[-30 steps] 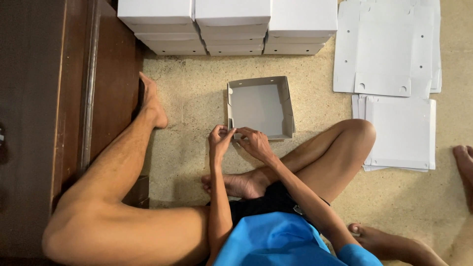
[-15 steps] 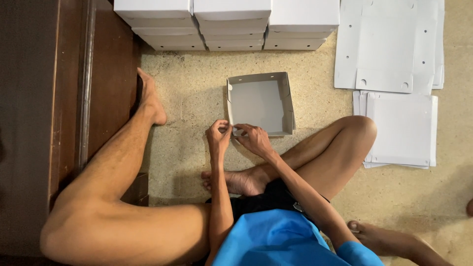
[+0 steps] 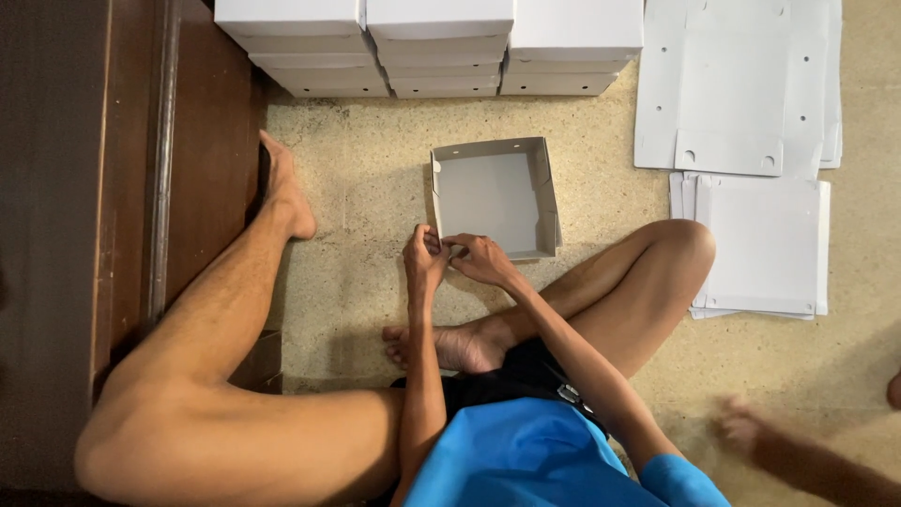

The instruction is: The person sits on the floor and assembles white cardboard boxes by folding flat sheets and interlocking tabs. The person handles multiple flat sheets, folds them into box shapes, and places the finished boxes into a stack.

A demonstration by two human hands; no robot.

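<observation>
I sit on a speckled beige floor (image 3: 357, 216), with dark wooden furniture (image 3: 113, 188) along the side beyond my left leg. My left hand (image 3: 422, 263) and right hand (image 3: 479, 258) meet at the near left corner of an open grey cardboard box (image 3: 493, 197), which lies on the floor just beyond my fingers. The fingers of both hands are closed in a pinch on the box's near edge, fingertips almost touching each other; exactly which flap each one grips I cannot tell. The box stands upright, its hollow facing up, with nothing inside.

Farther out past my fingers, 3 stacks of closed white boxes (image 3: 441, 42) stand side by side. Out beyond my right hand, flat white cardboard sheets (image 3: 732, 84) lie spread on the floor, and a second pile of flat sheets (image 3: 760, 244) rests just beside my bent right knee. A blurred hand of another person (image 3: 751, 427) shows well behind my right elbow.
</observation>
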